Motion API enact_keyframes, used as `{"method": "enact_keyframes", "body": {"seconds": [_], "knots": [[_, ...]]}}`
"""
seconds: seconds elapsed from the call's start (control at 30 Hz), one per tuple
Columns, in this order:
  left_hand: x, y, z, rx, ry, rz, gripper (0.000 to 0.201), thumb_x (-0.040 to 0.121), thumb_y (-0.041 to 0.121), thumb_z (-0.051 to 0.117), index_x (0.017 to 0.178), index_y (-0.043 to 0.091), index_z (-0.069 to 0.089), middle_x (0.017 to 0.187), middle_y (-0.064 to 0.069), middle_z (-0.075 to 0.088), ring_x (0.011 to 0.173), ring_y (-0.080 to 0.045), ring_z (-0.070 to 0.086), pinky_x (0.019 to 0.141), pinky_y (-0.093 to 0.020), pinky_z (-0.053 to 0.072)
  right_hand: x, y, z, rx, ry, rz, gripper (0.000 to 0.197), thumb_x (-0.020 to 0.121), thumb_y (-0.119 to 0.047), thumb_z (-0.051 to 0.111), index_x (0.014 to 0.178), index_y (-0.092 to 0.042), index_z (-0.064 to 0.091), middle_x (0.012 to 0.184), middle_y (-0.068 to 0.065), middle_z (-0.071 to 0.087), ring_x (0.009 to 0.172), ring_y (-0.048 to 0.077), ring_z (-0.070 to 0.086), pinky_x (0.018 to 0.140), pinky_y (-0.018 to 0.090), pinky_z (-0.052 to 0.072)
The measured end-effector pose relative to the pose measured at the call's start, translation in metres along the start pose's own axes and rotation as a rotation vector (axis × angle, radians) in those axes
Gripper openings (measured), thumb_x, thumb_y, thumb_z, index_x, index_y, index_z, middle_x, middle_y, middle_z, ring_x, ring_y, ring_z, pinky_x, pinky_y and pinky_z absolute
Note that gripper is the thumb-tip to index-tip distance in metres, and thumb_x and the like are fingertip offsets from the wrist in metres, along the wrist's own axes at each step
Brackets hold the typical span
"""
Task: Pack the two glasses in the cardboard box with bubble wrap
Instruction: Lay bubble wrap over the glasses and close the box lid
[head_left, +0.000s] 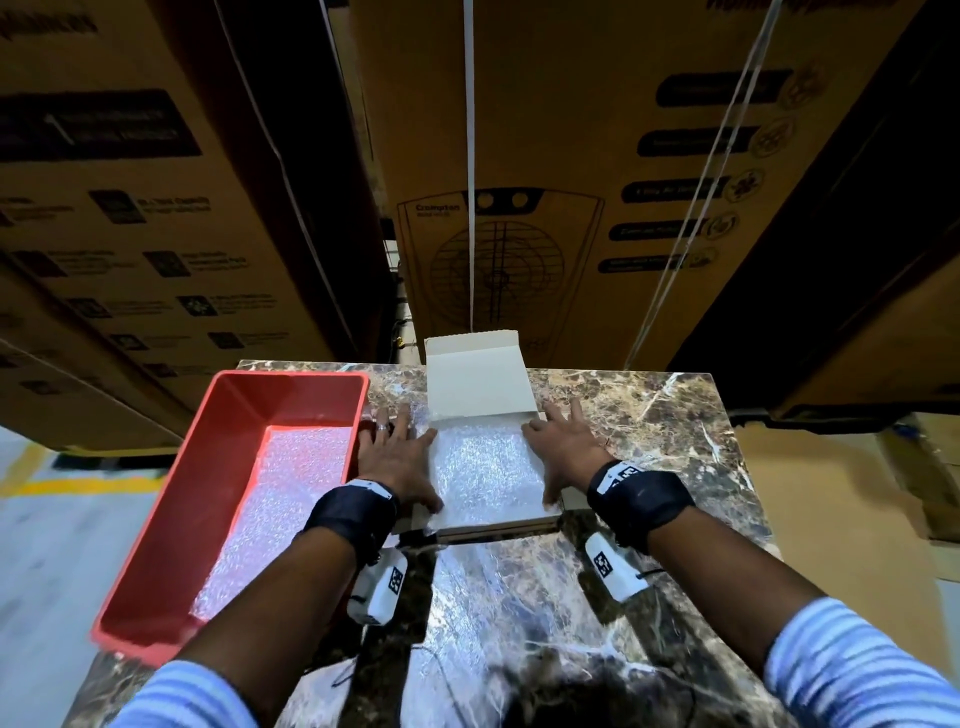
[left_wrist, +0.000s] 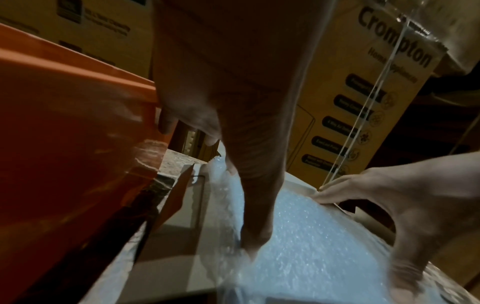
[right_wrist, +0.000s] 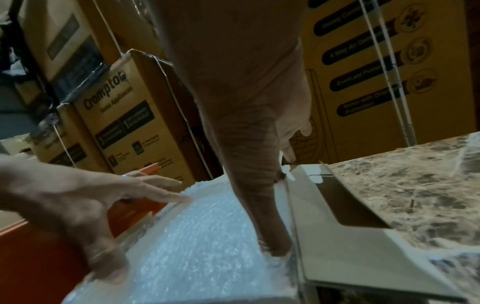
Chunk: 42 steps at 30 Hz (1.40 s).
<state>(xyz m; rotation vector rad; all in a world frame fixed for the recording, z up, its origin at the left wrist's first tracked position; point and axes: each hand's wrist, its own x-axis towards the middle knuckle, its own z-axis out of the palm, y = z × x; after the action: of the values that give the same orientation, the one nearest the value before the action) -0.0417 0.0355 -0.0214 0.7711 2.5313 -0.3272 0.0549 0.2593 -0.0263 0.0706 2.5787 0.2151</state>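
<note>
Between the flat left hand (head_left: 396, 457) and right hand (head_left: 563, 452), bubble wrap (head_left: 485, 475) fills the box (head_left: 475, 382).

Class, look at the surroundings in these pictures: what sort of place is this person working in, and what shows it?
Probably a warehouse or stockroom: tall strapped appliance cartons are stacked behind the marble table, and yellow floor marking shows beside the red bin.

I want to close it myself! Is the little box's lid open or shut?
Open. The lid stands up behind the cardboard box, and bubble wrap shows inside, pressed by both hands.
</note>
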Motion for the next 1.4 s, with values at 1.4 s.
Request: {"method": "enact_keyframes", "body": {"seconds": [1.4], "knots": [[0.009,0.029,0.013,0.241,0.007,-0.064,0.138,0.068,0.073,0.077,0.163,0.023,-0.010,0.168,-0.018,-0.020,0.154,-0.047,-0.016,0.121,-0.065,0.013,0.007,-0.019,0.003,-0.054,-0.018,0.015,0.129,0.072,-0.046,0.088,0.162,-0.009,0.003,0.163,0.020,0.027,0.155,0.041,-0.002,0.115,0.072,-0.009]]}}
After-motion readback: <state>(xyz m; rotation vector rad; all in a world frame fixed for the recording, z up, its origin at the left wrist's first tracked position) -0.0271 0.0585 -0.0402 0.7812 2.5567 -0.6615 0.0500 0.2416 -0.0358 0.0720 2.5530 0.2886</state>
